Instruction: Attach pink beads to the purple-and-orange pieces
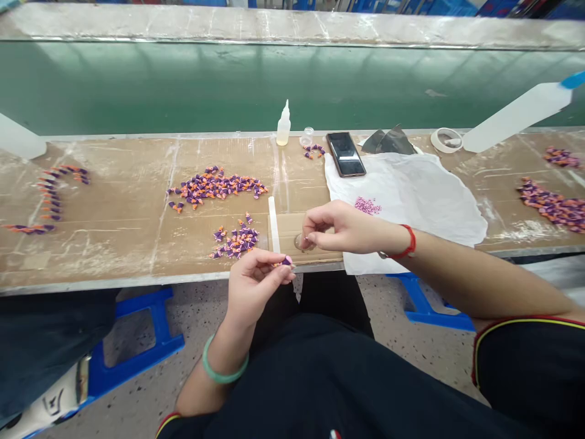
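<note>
**Seated worker at a bench, head-camera view.** The left hand (258, 286), wearing a green bangle (223, 360), is pinching a small purple-and-orange piece (286, 261) between the thumb and forefinger, with the other fingers curling loosely below. The piece is projecting from the fingertips toward the right hand (342, 228), and its long axis appears to be lying roughly level, though the fingers are covering much of it. The right hand, wearing a red string bracelet (404, 242), is reaching in from the right and is lying farther from the body than the left. Its thumb and forefinger are pressing together just above a small round transparent dish (302, 242), which is resting on a cardboard piece (292, 228). Anything held between those fingertips is too small to make out, and the dish's contents are hidden by the hand. The two hands are near each other but not touching. A white plastic strip (273, 222) is lying between the hands and a scattered pile of similar purple-and-orange pieces (235, 241) on the workbench (109, 256). The left hand's lower wrist and forearm are running toward the bottom edge, and the right upper arm is cut off at the frame's right edge.
</note>
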A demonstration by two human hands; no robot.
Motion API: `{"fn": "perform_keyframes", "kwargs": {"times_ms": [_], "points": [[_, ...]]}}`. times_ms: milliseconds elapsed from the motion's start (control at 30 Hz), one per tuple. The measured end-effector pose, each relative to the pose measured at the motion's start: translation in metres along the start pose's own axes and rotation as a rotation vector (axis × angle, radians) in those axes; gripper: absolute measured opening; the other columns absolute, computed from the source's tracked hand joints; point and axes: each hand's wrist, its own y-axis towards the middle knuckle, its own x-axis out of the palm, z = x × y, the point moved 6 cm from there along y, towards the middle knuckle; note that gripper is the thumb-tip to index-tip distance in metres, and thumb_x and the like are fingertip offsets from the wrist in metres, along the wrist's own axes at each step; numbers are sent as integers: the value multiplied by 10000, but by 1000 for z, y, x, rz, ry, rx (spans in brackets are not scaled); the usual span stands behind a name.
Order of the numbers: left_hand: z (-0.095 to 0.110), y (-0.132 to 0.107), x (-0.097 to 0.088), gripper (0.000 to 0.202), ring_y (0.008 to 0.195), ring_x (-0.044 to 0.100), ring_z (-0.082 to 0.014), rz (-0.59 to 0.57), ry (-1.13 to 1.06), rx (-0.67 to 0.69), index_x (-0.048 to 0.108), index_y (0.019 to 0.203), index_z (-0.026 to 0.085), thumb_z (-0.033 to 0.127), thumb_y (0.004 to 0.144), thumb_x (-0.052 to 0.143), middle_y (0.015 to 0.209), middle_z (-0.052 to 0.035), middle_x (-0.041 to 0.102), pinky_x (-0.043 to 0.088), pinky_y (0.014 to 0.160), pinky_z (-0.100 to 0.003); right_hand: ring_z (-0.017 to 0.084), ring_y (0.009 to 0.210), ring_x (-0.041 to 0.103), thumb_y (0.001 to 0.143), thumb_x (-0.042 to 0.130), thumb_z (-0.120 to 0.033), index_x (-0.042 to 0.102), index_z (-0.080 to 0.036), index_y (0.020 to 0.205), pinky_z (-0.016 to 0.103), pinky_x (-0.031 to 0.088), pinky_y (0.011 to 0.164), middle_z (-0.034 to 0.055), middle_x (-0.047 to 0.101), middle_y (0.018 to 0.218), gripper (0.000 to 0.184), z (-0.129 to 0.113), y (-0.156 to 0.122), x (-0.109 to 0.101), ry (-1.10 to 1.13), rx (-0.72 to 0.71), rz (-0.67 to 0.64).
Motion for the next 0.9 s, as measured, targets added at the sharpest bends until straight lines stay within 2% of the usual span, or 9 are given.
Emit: {"fn": "perform_keyframes", "kwargs": {"times_ms": [67,133,300,633,900], "points": [[10,-1,10,128,561,737,-125,-30,-26,61,764,797,194,227,726,865,728,-11,780,614,540,-172,157,784,675,832,559,-249,549,-189,772,256,490,668,44,711,820,86,-8,-9,5,250,25,-18],[19,-3,20,104,578,749,-129,-60,-29,105,776,807,204,181,739,852,741,-7,787,624,558,-169,140,744,647,827,578,-253,553,-187,768,249,489,651,31,693,791,93,-18,-17,9,327,16,-26],[28,-10,33,181,626,766,-124,-99,-22,148,790,845,238,87,751,824,777,19,795,636,599,-154,86,587,486,825,543,-213,538,-181,738,210,380,529,-23,602,658,93,-37,-31,9,276,-77,-1],[39,-17,43,197,661,773,-129,-118,30,202,796,852,233,61,759,809,787,13,791,647,624,-162,91,616,567,824,517,-185,586,-177,767,201,427,553,-9,676,698,91,-49,-46,4,155,-162,93],[45,-20,47,223,658,769,-121,-128,95,249,795,847,239,36,754,794,782,25,793,642,629,-156,76,563,542,812,557,-172,598,-169,737,179,417,519,-21,653,636,86,-56,-54,2,74,-218,159]]}}
